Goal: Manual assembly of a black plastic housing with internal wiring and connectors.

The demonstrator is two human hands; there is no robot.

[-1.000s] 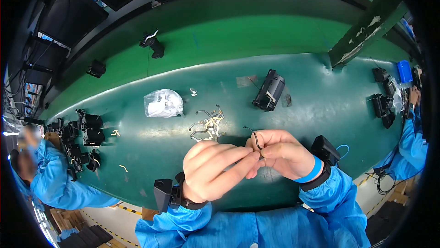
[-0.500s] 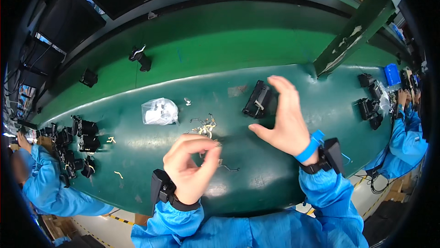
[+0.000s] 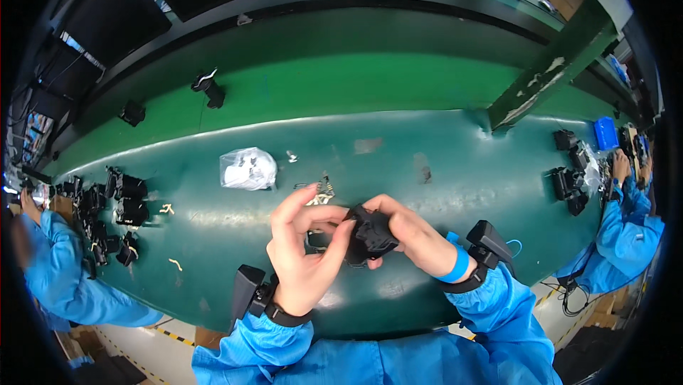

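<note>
Both hands are gripping a small black plastic part [image 3: 370, 234] above the near edge of the green belt [image 3: 441, 171]. The right hand [image 3: 413, 237] is wrapping curled fingers around its right side; the left hand [image 3: 302, 257] is pinching its left end with thumb and forefinger, other fingers spread. The part is looking rigid, light and blocky, best held by its flat sides. A clear bag [image 3: 247, 169] and loose metal clips [image 3: 321, 190] are lying toward the belt's middle.

One head-worn fisheye looks steeply down, close over both hands, the green conveyor belt [image 3: 427, 164] beyond them.
</note>
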